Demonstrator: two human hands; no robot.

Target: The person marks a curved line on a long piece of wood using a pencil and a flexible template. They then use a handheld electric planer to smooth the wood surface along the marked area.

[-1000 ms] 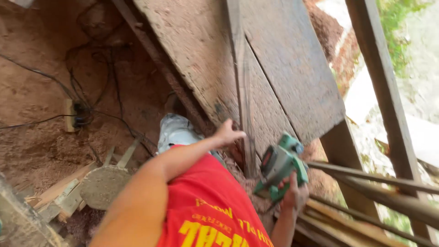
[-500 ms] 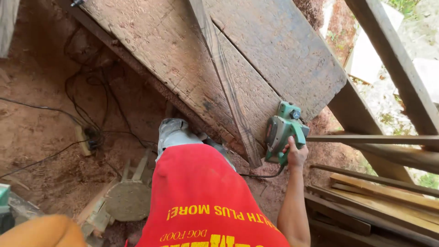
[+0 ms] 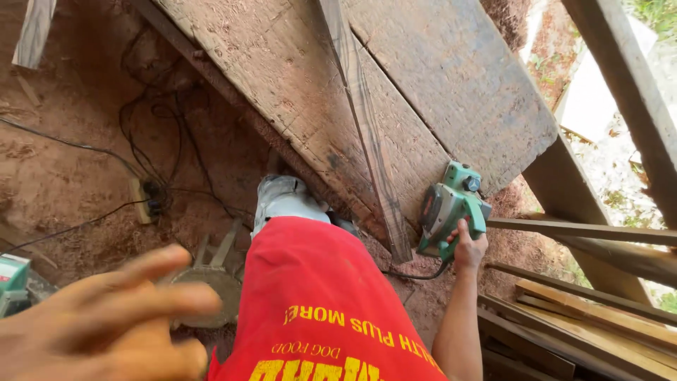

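Planer at the plank's edge

My right hand [image 3: 469, 248] grips the green electric planer [image 3: 451, 208] tight, resting at the near edge of the wide plank [image 3: 296, 77]; my left hand [image 3: 106, 317] hangs loose, fingers spread, blurred.

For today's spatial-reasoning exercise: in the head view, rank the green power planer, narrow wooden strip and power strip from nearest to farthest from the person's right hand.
1. Green power planer: gripped by the right hand.
2. Narrow wooden strip: just left, across the boards.
3. Power strip: far left, on the dirt.
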